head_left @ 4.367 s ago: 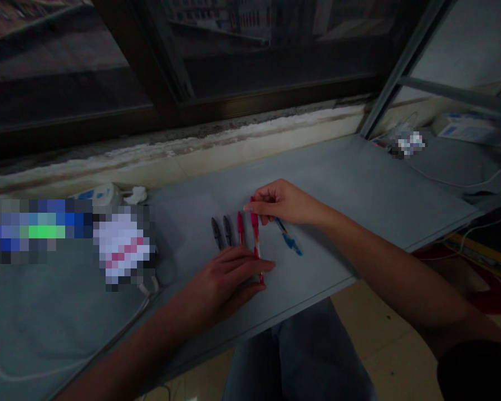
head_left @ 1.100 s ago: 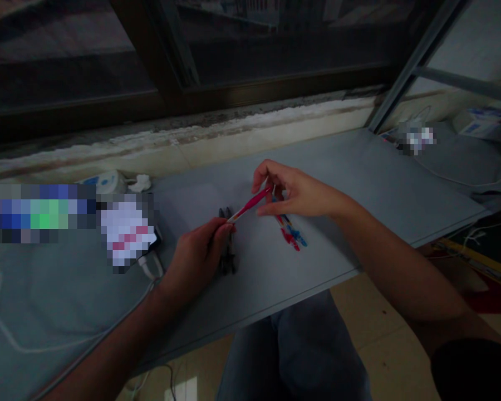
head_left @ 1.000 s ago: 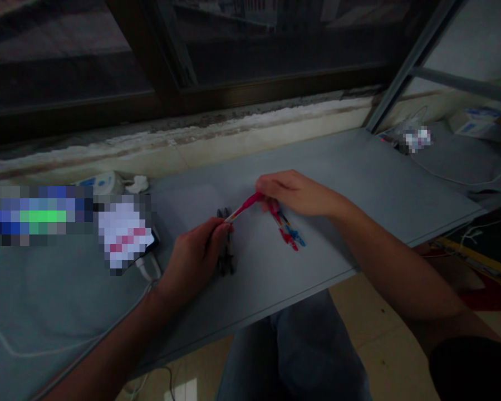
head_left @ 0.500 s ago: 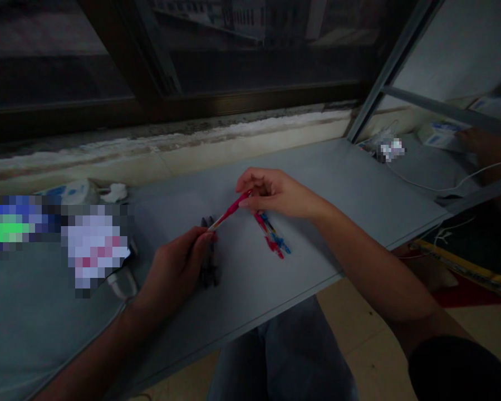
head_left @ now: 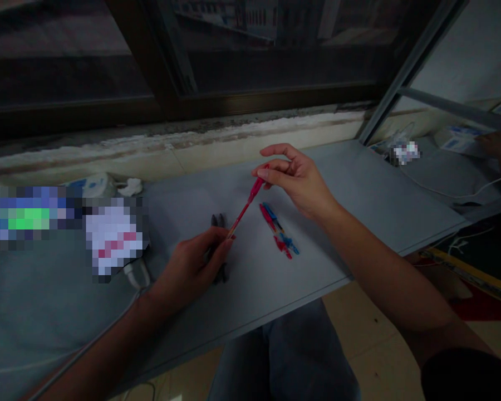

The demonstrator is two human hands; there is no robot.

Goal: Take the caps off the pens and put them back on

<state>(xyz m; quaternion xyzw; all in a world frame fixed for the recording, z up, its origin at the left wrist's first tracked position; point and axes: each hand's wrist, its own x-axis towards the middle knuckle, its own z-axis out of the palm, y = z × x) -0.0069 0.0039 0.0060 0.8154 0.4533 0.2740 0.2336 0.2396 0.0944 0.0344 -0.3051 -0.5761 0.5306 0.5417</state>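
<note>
Both hands hold one red pen (head_left: 245, 206) above the grey desk (head_left: 359, 189). My right hand (head_left: 294, 175) pinches its upper end between thumb and fingers. My left hand (head_left: 194, 264) grips its lower end, fingers curled. Two black pens (head_left: 218, 223) lie side by side under and beside my left hand, partly hidden by it. A red pen and a blue pen (head_left: 278, 228) lie together on the desk just below my right hand.
A blurred-out phone (head_left: 113, 236) with a white cable (head_left: 133, 273) lies left of my left hand. More blurred items (head_left: 25, 217) sit at the far left. A window sill runs behind the desk. Boxes and cables (head_left: 455, 139) lie at the far right.
My right hand has lifted the pen's upper end up and away, so the red pen stands steeper. My left hand keeps its lower end by the black pens.
</note>
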